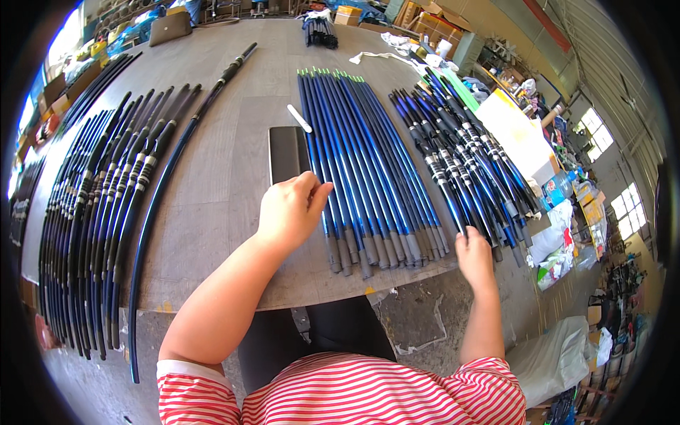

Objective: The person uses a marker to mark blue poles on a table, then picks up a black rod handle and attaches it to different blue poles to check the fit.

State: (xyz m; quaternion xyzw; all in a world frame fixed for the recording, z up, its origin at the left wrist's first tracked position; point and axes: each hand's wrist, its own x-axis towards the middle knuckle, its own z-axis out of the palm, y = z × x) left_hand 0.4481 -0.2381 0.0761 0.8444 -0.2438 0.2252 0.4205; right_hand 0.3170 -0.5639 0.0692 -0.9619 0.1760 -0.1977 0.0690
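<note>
My left hand [290, 210] is closed, thumb against curled fingers, over the left edge of a row of blue rod sections [365, 163]. Whatever it may pinch is hidden. These slim sections lie side by side, green tips at the far end and dark grey ends towards me. At the right, my right hand [475, 258] grips the near end of a dark blue fishing rod [450, 198] with silver rings. That rod lies along the left side of a pile of similar ringed rods [482, 159]. A black phone [287, 152] lies just beyond my left hand.
A long single rod [170, 166] and a row of ringed rods [106, 205] lie on the left of the table [227, 234]. A white stick [299, 118] touches the blue row. Far back sit a dark bundle [319, 33] and a laptop [171, 29]. Boxes and bags crowd the right.
</note>
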